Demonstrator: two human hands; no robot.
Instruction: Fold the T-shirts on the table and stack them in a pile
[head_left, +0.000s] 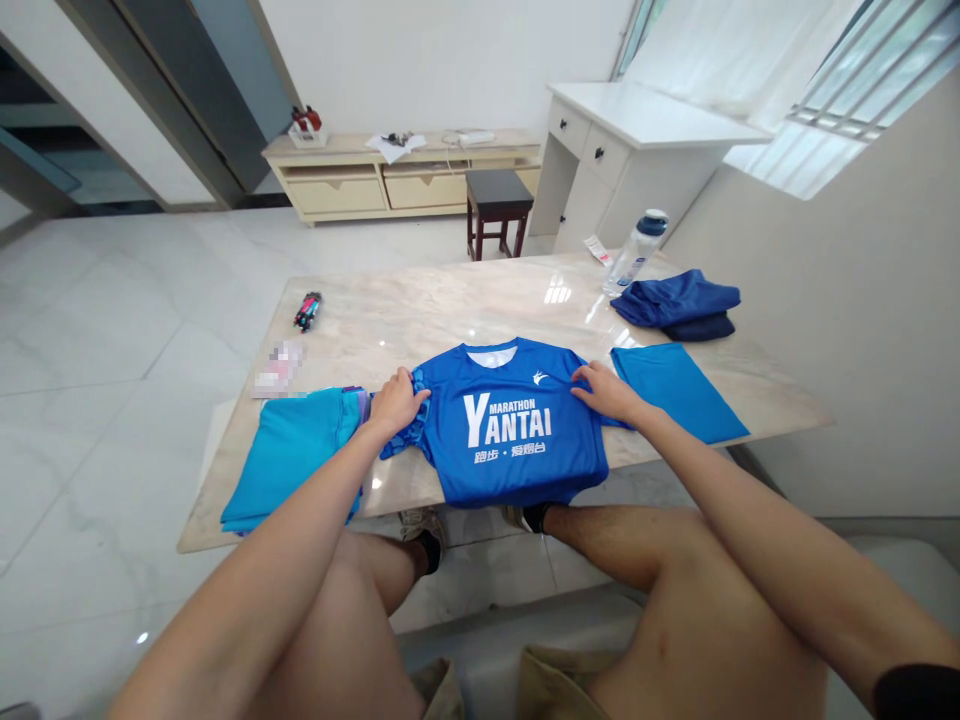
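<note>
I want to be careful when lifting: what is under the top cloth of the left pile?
Under the top cloth, purple cloth shows at the right edge, more blue cloth at the near edge. The rest is covered.

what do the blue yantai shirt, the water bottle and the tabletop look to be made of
Blue shirt: likely smooth synthetic knit, judging by its soft sheen. Bottle: clear body, plastic or glass, can't tell; its blue and white lid looks like plastic. Tabletop: polished stone or a stone-look surface, with faint veining and glossy reflections.
</note>
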